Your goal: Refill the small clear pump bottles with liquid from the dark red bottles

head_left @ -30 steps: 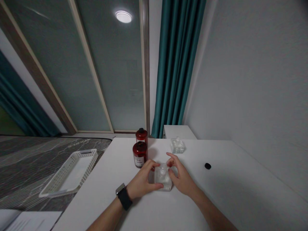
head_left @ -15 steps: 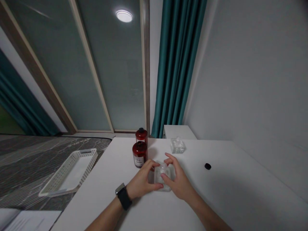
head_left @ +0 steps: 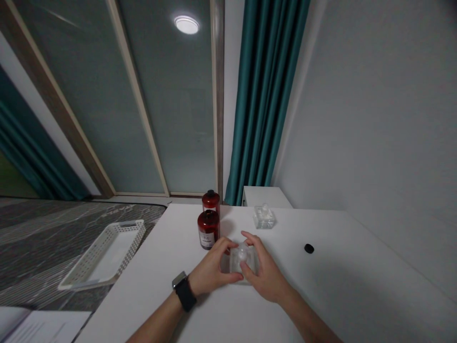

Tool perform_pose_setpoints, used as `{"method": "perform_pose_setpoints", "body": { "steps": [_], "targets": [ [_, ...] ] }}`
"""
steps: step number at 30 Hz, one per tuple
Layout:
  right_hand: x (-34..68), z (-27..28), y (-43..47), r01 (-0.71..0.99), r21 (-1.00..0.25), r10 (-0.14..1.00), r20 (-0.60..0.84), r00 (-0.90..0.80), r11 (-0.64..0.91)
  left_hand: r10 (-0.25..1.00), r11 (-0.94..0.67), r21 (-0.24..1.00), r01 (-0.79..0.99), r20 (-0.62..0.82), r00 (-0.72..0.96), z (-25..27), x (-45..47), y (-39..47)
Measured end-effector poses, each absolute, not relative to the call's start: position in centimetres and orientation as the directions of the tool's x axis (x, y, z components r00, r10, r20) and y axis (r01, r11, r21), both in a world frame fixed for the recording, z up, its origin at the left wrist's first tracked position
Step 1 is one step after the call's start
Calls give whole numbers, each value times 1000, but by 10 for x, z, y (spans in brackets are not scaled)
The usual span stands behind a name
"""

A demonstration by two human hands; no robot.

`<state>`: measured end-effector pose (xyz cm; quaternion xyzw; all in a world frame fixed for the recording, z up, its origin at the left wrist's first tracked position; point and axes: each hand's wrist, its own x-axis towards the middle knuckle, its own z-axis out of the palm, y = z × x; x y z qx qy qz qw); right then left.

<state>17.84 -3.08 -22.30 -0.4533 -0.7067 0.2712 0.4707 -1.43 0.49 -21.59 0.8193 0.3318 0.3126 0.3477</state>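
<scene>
A small square clear glass jar (head_left: 243, 257) with a rounded knob on top stands on the white table between my hands. My left hand (head_left: 216, 267) curves round its left side, thumb at the near edge and fingers at the far left corner. On the right, my right hand (head_left: 266, 271) has its thumb and fingers closed about the knobbed top. Whether that top is lifted off or seated, I cannot tell. Just beyond my left hand stands a dark red bottle (head_left: 208, 231) with a pale label, with a second red bottle (head_left: 211, 200) behind it.
Farther back on the white table (head_left: 178, 305) sits another clear glass jar (head_left: 264, 218). A small black cap (head_left: 309, 248) lies to the right. Off the table's left side are a white perforated basket (head_left: 123, 252) and open paper pages (head_left: 46, 326). A white cabinet (head_left: 266, 195) stands behind the table.
My right hand has shifted slightly towards the near side, its fingers drawn in closer to the jar's top. The left hand keeps its hold on the jar.
</scene>
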Motion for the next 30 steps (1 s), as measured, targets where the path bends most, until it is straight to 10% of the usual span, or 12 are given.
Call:
{"method": "perform_pose_setpoints", "body": {
  "steps": [30],
  "targets": [
    [186, -212, -17, 6, -918, 864, 375, 335, 396, 771, -511, 787, 345, 241, 590, -214, -16, 4]
  ]
}}
